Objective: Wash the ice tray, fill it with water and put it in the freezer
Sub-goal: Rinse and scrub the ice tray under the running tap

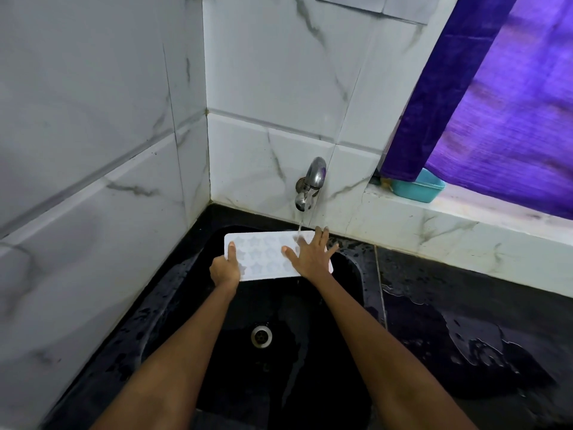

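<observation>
Both hands hold the ice tray over the sink: my left hand grips its left end, my right hand lies open, flat on top. Its long axis runs left-right, right end under the tap stream.

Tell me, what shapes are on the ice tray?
Star shapes, pressed in rows across the pale white ice tray. The head view shows them best.
</observation>
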Action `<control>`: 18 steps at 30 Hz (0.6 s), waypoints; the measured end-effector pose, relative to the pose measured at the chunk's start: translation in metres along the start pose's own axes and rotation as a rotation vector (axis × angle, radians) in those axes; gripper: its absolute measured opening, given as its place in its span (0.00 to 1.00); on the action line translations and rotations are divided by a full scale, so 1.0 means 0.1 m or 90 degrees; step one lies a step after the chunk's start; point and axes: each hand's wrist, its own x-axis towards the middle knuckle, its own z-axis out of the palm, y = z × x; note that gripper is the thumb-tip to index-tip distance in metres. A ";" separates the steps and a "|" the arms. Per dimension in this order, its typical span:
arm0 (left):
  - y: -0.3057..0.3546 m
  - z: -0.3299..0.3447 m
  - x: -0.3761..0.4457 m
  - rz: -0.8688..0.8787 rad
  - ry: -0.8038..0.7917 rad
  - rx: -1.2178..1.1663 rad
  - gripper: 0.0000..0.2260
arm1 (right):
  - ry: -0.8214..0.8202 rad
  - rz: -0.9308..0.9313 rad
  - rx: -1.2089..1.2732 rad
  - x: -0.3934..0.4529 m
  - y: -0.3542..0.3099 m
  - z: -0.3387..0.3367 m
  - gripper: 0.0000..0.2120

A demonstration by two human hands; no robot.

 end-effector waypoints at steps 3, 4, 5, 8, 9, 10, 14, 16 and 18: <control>-0.03 -0.04 0.04 -0.005 0.008 0.016 0.27 | -0.045 -0.001 0.011 0.00 0.07 -0.03 0.26; -0.04 -0.05 0.05 0.008 0.005 0.027 0.26 | -0.050 0.002 -0.024 0.01 0.08 -0.04 0.26; -0.05 -0.05 0.05 0.019 0.000 0.034 0.25 | -0.052 0.007 -0.044 0.00 0.07 -0.03 0.27; -0.06 -0.03 0.03 0.015 0.007 0.034 0.22 | -0.051 -0.004 0.016 -0.03 0.00 0.04 0.28; -0.07 -0.04 0.04 0.015 0.014 0.032 0.23 | -0.056 -0.009 0.039 -0.03 0.01 0.04 0.28; -0.08 -0.05 0.05 0.021 0.015 0.029 0.24 | -0.063 -0.012 0.041 -0.03 0.03 0.03 0.27; -0.13 -0.06 0.02 0.034 0.004 0.029 0.26 | -0.070 -0.007 -0.033 -0.03 0.07 0.01 0.27; -0.12 -0.04 -0.01 0.013 0.014 0.012 0.26 | -0.077 -0.018 0.039 -0.05 0.04 0.04 0.28; -0.14 -0.05 0.00 0.010 0.024 0.008 0.26 | -0.075 -0.029 0.078 -0.06 0.07 0.04 0.26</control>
